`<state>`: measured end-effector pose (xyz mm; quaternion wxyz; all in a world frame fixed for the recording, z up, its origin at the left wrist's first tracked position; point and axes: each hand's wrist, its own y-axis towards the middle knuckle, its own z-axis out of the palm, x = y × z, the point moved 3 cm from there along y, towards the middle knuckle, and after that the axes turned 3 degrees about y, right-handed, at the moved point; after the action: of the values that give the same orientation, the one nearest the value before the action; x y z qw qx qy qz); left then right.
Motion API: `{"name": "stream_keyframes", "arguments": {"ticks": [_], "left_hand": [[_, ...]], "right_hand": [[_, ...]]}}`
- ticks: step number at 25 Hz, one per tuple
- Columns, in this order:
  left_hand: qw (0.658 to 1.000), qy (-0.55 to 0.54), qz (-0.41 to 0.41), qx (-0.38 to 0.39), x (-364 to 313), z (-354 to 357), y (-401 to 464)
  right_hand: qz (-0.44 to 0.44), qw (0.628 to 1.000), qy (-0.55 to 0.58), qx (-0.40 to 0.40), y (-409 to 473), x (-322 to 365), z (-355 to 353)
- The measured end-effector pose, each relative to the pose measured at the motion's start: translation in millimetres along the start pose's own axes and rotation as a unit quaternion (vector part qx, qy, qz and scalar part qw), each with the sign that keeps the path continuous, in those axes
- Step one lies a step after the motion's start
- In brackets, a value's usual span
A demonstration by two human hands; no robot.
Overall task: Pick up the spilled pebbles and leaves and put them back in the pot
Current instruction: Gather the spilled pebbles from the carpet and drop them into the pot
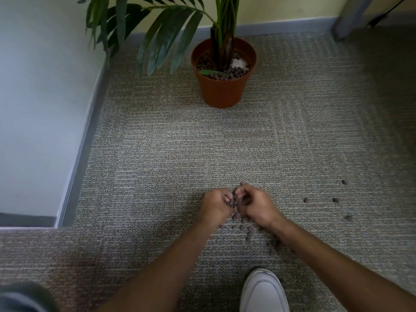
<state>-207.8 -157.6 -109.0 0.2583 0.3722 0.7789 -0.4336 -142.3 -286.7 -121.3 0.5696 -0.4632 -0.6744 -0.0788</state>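
Head view looks down on a patterned carpet [157, 154], and nearest to me a white shoe [263, 291] is planted at its near edge. Just beyond the shoe, spilled pebbles [248, 230] lie scattered under and beside the wrists. Both hands meet over them: the left hand [216, 204] is cupped with fingers curled around a small heap of pebbles, and the right hand [256, 206], touching it, has its fingers bent in, pinching or pushing more pebbles into that cup. A few stray pebbles [335, 200] sit well apart toward the right edge of the carpet. Farther on, the brown pot [222, 91] stands upright near the far wall with its palm plant [171, 30]; clay pebbles and a green leaf [208, 72] already lie inside it. No loose leaves show on the carpet. I judge the job partly done: one handful is gathered but not yet carried, and many pebbles remain.
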Motion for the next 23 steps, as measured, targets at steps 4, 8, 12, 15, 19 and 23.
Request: {"name": "stream_keyframes", "arguments": {"ticks": [4,8,12,15,19,23], "left_hand": [[0.984,-0.160,-0.070,0.035,-2.3,-0.5,-1.4],[0.934,-0.332,-0.111,0.077,-1.6,1.2,-4.0],[0.860,-0.456,-0.200,0.109,-0.4,4.0,-3.2],[0.827,-0.492,-0.248,0.114,-5.9,7.3,-2.5],[0.833,-0.467,-0.274,0.112,-12.5,8.7,0.9],[0.821,-0.487,-0.280,0.102,-18.8,-3.5,11.5]], "right_hand": [[0.050,0.969,0.235,0.058,2.8,-4.2,-0.3],[0.114,0.937,0.325,0.055,3.4,-9.4,-12.1],[0.170,0.895,0.405,0.075,6.3,-6.6,-24.7],[0.198,0.877,0.426,0.103,7.6,-2.5,-24.1],[0.212,0.878,0.407,0.133,15.2,4.8,-29.4],[0.226,0.887,0.384,0.120,31.6,15.7,-46.6]]}}
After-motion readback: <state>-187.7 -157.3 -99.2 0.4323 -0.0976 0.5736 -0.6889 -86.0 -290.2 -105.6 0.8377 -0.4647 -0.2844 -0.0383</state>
